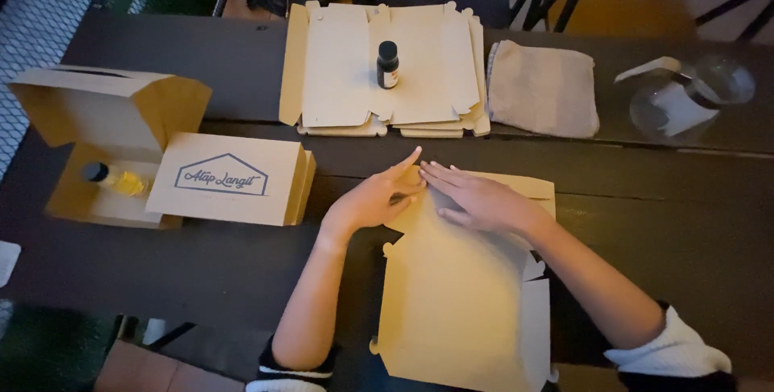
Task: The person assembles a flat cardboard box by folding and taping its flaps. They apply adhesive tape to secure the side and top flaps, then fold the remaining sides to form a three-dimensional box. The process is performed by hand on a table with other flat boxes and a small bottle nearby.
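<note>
While both hands press flat near the centre of the frame, we note the left hand [372, 201] and right hand [477, 198] lying side by side on the far edge of an unfolded cardboard box blank [459, 295], fingers spread, each grip open and clasping nothing. The blank lies on the dark desk [685, 223], lower centre. At upper centre a stack of flat blanks [339, 69] carries a small dark bottle [388, 64]; a folded grey cloth [544, 89] lies just beside it. At left, a closed printed box [230, 179] touches an open box [97, 142] holding a yellow bottle [117, 179].
</note>
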